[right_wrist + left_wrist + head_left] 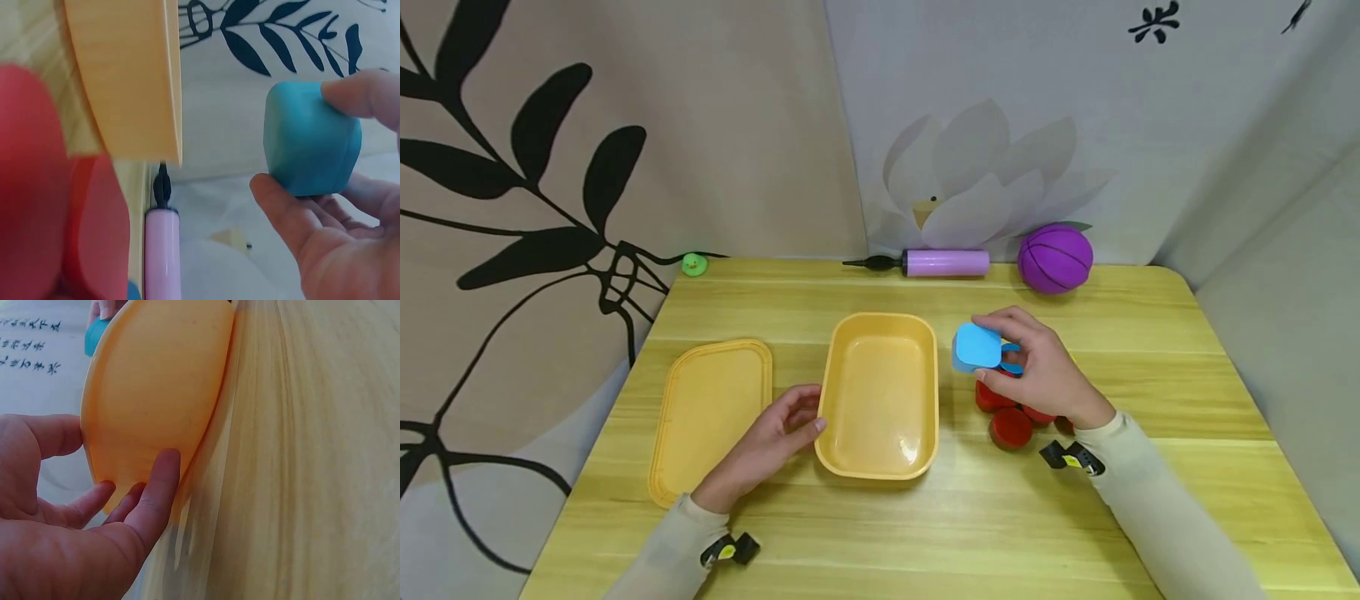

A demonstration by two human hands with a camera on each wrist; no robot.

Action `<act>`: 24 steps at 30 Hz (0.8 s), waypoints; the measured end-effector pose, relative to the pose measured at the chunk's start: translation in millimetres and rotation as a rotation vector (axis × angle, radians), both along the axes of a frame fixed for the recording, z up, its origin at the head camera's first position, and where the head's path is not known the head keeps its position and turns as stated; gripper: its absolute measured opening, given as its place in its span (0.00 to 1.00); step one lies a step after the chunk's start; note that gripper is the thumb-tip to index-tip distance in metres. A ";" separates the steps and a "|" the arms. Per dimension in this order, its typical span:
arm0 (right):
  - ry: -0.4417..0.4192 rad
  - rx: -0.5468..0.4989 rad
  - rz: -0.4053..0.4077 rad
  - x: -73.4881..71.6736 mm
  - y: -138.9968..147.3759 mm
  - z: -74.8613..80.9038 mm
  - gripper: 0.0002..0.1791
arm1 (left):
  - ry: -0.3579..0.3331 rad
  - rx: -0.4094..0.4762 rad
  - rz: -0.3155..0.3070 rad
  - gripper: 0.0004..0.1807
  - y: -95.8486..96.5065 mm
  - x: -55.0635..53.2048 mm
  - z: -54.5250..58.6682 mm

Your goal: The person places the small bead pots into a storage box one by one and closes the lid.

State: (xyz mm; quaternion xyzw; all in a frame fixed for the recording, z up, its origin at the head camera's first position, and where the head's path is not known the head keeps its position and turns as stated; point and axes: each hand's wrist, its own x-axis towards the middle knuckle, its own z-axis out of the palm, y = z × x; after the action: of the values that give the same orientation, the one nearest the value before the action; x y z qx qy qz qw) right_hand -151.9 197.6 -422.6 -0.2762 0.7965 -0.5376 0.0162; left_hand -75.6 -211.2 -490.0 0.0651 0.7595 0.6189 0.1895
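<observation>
In the head view, my right hand (1037, 362) pinches a blue rounded block (977, 347) between thumb and fingers. The right wrist view shows this block (312, 139) from the side, raised above the table's surface. Under that hand lies a cluster of red rounded pieces (1011, 428), partly covered by it, with more blue peeking out beside the fingers. Spread fingers of my left hand (778, 433) touch the outer left wall of a deep yellow box (880, 467). Nothing lies inside the box, which stands upright on the table.
Left of the box lies a flat yellow lid (711, 408), partly behind the left hand. Along the back edge are a small green toy (694, 265), a purple hand pump (946, 263) with a black nozzle and a purple ball (1056, 259). Patterned curtains hang behind the wooden table (940, 542).
</observation>
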 end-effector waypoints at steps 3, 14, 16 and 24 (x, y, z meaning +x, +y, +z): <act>0.019 0.021 0.022 1.7 -13.3 -2.2 0.35 | -0.007 0.012 -0.006 0.30 -0.1 1.6 -0.6; 0.045 0.127 0.142 3.6 -61.0 -7.3 0.34 | 0.036 0.062 -0.014 0.33 0.1 3.5 1.3; 0.045 0.149 0.167 2.9 -68.7 -11.4 0.35 | 0.040 0.063 -0.013 0.33 0.2 3.2 2.0; 0.023 0.268 0.204 4.5 -96.8 -24.4 0.35 | -0.012 0.090 -0.003 0.37 0.0 0.0 3.6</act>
State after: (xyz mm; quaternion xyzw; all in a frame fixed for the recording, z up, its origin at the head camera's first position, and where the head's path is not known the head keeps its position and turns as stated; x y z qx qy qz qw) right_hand -147.4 100.8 -447.0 -0.3570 0.8290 -0.4191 0.0981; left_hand -75.5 -211.2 -486.4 0.0709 0.7294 0.6527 0.1919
